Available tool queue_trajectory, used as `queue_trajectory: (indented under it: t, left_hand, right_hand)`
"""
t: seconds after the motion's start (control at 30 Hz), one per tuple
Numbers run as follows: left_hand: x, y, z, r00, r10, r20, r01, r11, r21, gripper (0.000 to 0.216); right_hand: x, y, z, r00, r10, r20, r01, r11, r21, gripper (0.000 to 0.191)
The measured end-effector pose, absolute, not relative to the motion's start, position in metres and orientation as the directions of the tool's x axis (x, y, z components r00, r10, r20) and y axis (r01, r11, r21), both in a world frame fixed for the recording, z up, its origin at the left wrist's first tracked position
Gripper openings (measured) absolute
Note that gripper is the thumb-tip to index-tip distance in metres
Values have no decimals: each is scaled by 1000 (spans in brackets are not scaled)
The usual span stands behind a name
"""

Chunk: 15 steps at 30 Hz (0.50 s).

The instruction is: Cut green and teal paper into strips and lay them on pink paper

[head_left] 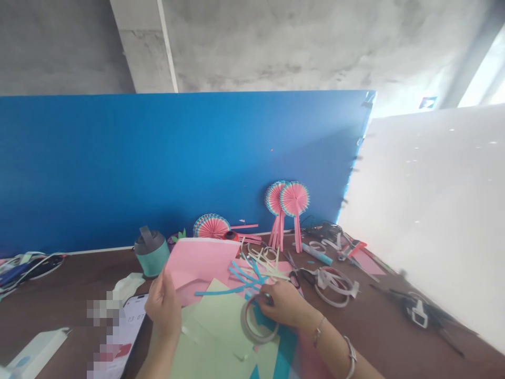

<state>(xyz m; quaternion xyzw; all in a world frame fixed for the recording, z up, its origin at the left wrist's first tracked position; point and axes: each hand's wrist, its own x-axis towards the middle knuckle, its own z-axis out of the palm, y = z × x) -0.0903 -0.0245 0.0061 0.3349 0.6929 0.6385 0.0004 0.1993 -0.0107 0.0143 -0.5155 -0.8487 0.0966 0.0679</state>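
My left hand (pixel 163 308) rests on the edge of a pale green paper sheet (pixel 215 337), its fingers curled and pinching the paper near a pink sheet (pixel 201 263). My right hand (pixel 286 304) grips a roll of clear tape (pixel 254 321) standing on edge over the green paper. Loose blue and cream paper strips (pixel 252 273) lie just beyond both hands. A blue paper piece (pixel 284 352) lies under my right wrist.
Pink paper fans (pixel 290 202) lean on a blue partition (pixel 177 163); another fan (pixel 211 226) lies flat. A teal cup (pixel 152 255), a phone (pixel 126 331), scissors (pixel 298 276), white paper rings (pixel 335 284), cables (pixel 27 266) and a white wall (pixel 434 210) surround the brown desk (pixel 67 300).
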Motion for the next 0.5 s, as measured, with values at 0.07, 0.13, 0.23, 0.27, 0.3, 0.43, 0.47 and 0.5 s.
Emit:
queue_trajectory:
  t: [0.07, 0.13, 0.23, 0.27, 0.3, 0.43, 0.47, 0.5]
  left_hand:
    - [-87, -27, 10, -847, 432, 310, 334, -21, 942, 51]
    - [-85, -26, 11, -882, 414, 226, 235, -29, 972, 49]
    - [-86, -20, 8, -876, 475, 83, 28, -122, 992, 45]
    - [-86, -17, 5, -861, 506, 45, -34, -146, 989, 44]
    - [-87, -15, 3, -846, 533, 20, -76, -156, 985, 44]
    - [-88, -10, -8, -818, 575, 11, -88, -143, 986, 43]
    - [-89, -10, -11, -810, 585, 38, -52, -136, 989, 43]
    - [-90, -10, -13, -800, 595, 83, 8, -127, 992, 44]
  right_hand:
    - [200, -9, 13, -450, 893, 9, 865, 439, -242, 26]
    - [201, -7, 12, -413, 910, 15, 876, 402, -267, 28]
    - [201, -5, 14, -348, 937, 26, 874, 334, -353, 28]
    - [201, -4, 14, -332, 943, 23, 869, 316, -381, 28]
    - [202, -3, 15, -320, 947, 16, 865, 300, -402, 28]
    - [202, -1, 15, -275, 961, 9, 871, 253, -422, 30]
    - [202, 0, 14, -269, 963, 10, 868, 247, -431, 31]
    - [202, 0, 14, -264, 964, 14, 862, 243, -445, 31]
